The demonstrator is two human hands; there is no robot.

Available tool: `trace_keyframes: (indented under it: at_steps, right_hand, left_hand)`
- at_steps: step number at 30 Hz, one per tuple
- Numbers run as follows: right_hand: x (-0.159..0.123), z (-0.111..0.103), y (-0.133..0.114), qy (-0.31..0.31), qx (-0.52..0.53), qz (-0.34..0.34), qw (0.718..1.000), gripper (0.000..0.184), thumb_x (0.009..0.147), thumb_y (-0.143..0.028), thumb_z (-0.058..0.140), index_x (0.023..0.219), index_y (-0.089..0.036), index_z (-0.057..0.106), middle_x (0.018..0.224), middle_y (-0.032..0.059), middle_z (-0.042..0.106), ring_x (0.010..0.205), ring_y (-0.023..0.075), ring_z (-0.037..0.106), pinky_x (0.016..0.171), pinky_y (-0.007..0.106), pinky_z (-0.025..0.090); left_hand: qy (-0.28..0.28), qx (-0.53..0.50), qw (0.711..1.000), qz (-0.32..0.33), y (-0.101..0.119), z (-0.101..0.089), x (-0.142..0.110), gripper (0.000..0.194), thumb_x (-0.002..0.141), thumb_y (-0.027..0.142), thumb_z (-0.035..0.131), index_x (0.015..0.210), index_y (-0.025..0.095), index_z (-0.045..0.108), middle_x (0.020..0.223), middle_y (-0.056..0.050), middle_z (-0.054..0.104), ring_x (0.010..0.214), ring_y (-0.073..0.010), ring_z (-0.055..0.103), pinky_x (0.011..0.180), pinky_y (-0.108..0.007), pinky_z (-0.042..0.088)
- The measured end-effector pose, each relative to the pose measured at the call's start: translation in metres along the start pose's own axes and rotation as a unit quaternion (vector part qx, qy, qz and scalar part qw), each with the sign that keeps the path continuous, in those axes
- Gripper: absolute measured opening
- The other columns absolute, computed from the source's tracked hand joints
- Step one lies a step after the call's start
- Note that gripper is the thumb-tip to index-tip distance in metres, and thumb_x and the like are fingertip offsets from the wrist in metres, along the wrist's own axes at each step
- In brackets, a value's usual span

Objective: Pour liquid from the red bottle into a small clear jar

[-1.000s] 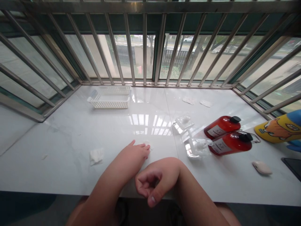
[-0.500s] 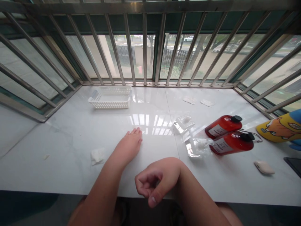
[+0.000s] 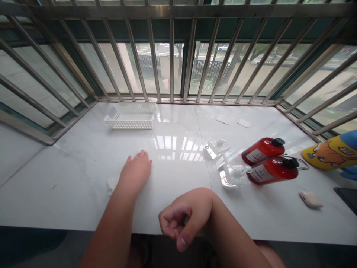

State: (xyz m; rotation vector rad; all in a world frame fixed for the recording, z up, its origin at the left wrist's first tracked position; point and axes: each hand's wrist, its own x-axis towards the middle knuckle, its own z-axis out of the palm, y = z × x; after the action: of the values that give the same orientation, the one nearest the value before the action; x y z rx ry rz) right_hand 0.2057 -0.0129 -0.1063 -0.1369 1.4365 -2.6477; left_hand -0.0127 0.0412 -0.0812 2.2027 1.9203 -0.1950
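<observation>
My left hand (image 3: 136,168) lies palm down on the white marbled tabletop (image 3: 173,178), fingers stretched out. Partly under or behind its wrist shows a small white tissue piece (image 3: 111,185). Close to the table's front edge, my right hand (image 3: 187,216) is curled inward, thumb pointing down. Its fingers are closed, and whatever may be inside them is hidden. Right of that hand are two clear plastic packages with shiny silvery parts, a nearer one (image 3: 230,176) and a farther one (image 3: 216,147).
A white perforated basket (image 3: 131,123) stands at the back left. Two red bottles (image 3: 273,171) with black caps stand on the right, near a yellow and blue container (image 3: 331,152). A beige case (image 3: 311,200) and a dark flat device (image 3: 347,199) lie nearer. Metal bars (image 3: 184,74) enclose the back.
My left hand has slid left over the tabletop and now covers part of the tissue piece. My right hand stays curled in nearly the same place.
</observation>
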Motion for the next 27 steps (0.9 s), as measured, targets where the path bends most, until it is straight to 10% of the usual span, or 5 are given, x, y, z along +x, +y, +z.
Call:
trace_keyframes:
  at_steps: [4,10,14,20,27]
  right_hand:
    - [-0.001,-0.002,0.001,-0.011,-0.007,-0.012,1.0,0.059,0.066,-0.014,0.108,0.1,-0.017,0.06,0.075,-0.0079,0.069,0.061,0.0081,0.061,0.057,0.016,0.054]
    - [0.0,-0.005,0.003,-0.061,-0.001,-0.042,0.997,0.059,0.067,-0.005,0.105,0.101,-0.018,0.058,0.076,-0.0078,0.07,0.063,0.0082,0.066,0.063,0.015,0.056]
    - [0.001,-0.008,0.008,-0.083,-0.002,-0.049,0.995,0.061,0.065,-0.001,0.104,0.103,-0.018,0.059,0.079,-0.0075,0.072,0.065,0.0084,0.068,0.066,0.014,0.058]
    - [0.001,-0.008,0.011,-0.06,0.004,-0.019,0.998,0.06,0.068,-0.009,0.106,0.103,-0.019,0.058,0.077,-0.0077,0.071,0.063,0.0088,0.064,0.06,0.016,0.055]
    - [0.001,-0.005,0.007,-0.011,-0.01,-0.014,1.0,0.057,0.07,-0.017,0.106,0.1,-0.018,0.059,0.076,-0.0082,0.068,0.064,0.0072,0.059,0.06,0.015,0.053]
  left_hand:
    - [-0.002,-0.007,1.0,-0.02,-0.004,-0.001,0.02,0.062,0.109,0.02,0.033,0.164,-0.009,0.037,0.174,-0.039,0.026,0.165,-0.0479,0.03,0.13,-0.07,0.031]
    - [-0.094,-0.094,0.949,0.285,0.084,0.005,0.011,0.058,0.109,0.018,0.041,0.167,0.027,0.048,0.18,-0.004,0.034,0.168,-0.0181,0.03,0.14,-0.042,0.023]
    - [-0.154,-0.141,0.889,0.406,0.1,0.001,-0.006,0.055,0.103,0.012,0.047,0.154,0.026,0.061,0.177,-0.006,0.039,0.168,-0.0289,0.032,0.139,-0.066,0.013]
    - [-0.135,-0.113,0.956,0.233,0.03,-0.023,-0.02,0.039,0.112,0.032,0.043,0.123,0.027,0.08,0.15,-0.01,0.071,0.141,-0.0342,0.067,0.134,-0.07,0.021]
    - [0.017,-0.041,0.998,-0.05,-0.045,-0.016,-0.001,0.053,0.11,0.031,0.03,0.148,0.017,0.065,0.164,-0.022,0.056,0.146,-0.0424,0.061,0.128,-0.072,0.033]
